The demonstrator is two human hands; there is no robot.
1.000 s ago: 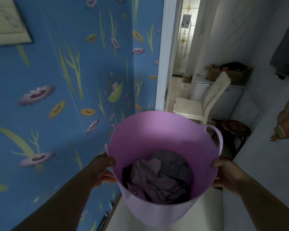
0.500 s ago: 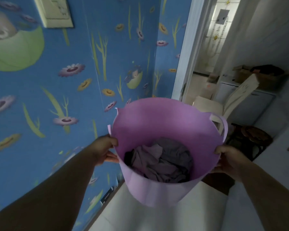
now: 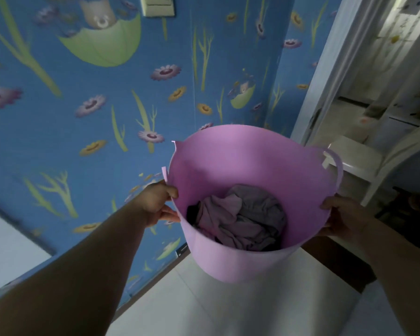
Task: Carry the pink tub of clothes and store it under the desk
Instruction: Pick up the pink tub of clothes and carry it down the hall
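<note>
Left hand: left hand [image 3: 159,202] clamps the near-left rim of the pink tub [image 3: 228,258], thumb over the lip, fingers on the outer wall.
Right hand: right hand [image 3: 342,218] grips the right rim just below the loop handle [image 3: 335,163]; fingers mostly hidden behind the wall, but it is clearly bearing the tub.
Tub position: held in the air in front of the person, above the pale tiled floor [image 3: 228,311], tilted a bit toward the camera, touching nothing but the hands.
Contents: crumpled clothes [image 3: 240,219], grey-lilac with one dark piece, sitting low in the bottom; well below the rim.
Surroundings: blue flowered wall [image 3: 107,117] close on the left, doorway frame [image 3: 320,81] ahead right, pale chair [image 3: 364,161] just beyond the tub on the right.
Desk: none identifiable; a white edge at far left is too cropped to call.
Step in hand: carry phase, judged mid-transit; storing not started.
Progress: pickup done, placement pending; roughly halfway at best.
Next move needs: find the desk, turn toward it, keep both grips even so the soft rim does not fold, then lower the tub to the floor and slide it under.
Watch for: chair and door frame sit near the tub's right side; clipping them looks possible while turning.
Handling guess: flexible wall, light load, should not spill.
</note>
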